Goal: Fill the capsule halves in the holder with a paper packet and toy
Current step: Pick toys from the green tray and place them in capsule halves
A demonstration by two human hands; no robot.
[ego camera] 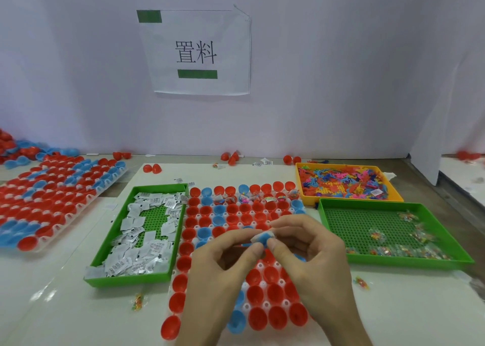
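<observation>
A white holder point(262, 267) lies in front of me, its wells full of red and blue capsule halves point(244, 209). Some halves in the far rows hold packets and toys point(252, 198). Over the holder's middle, my left hand point(217, 269) and my right hand point(312, 256) meet. Together their fingertips pinch a small white paper packet point(262, 236) with blue showing through it. Left of the holder a green tray point(126, 280) is heaped with white paper packets point(136, 256). Right of it a second green tray point(393, 261) holds several clear-wrapped toys point(378, 236).
An orange tray point(309, 188) of colourful plastic toy pieces stands at the back right. A second holder point(52, 196) full of capsule halves lies at the far left. Loose red halves point(152, 168), stray packets and wrapped toys point(138, 301) are scattered on the table. A white wall with a paper sign rises behind.
</observation>
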